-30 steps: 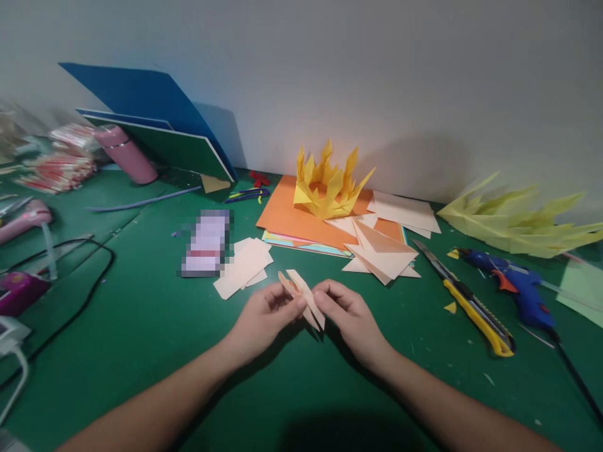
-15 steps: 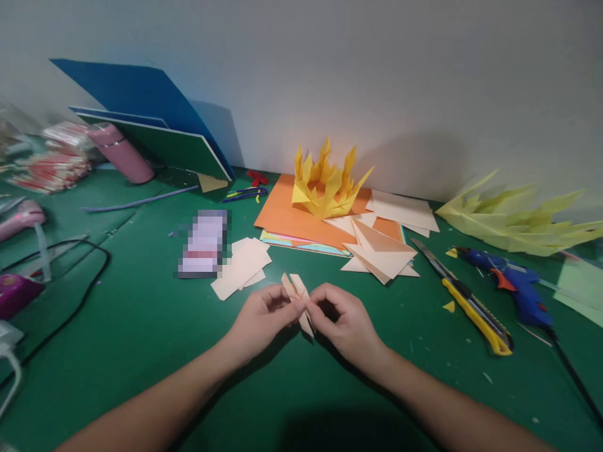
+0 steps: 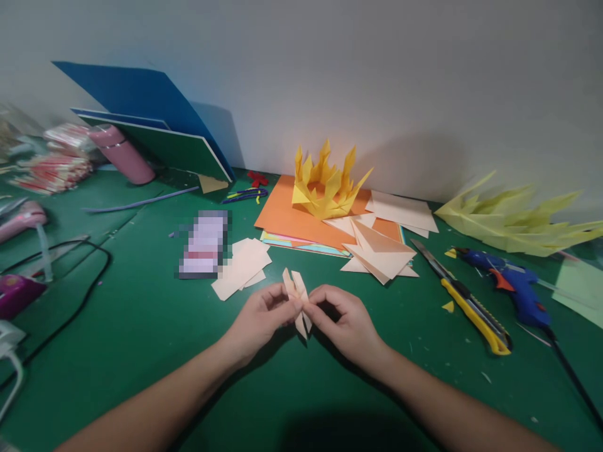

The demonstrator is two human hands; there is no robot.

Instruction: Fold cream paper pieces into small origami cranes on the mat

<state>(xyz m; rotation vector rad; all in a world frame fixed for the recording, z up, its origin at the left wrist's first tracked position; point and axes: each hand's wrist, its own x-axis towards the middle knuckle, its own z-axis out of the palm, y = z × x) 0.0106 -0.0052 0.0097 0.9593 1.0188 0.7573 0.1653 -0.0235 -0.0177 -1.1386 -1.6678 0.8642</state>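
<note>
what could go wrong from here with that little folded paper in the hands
Both the left hand and right hand pinch the small folded paper piece at one spot, so it may tear or crease crooked. The utility knife lies just right of that hand, blade seemingly out; a careless sweep could catch it.

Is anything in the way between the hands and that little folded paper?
No, nothing visible. The left hand and the right hand both pinch the folded paper directly with their fingertips, over the green mat.
</note>
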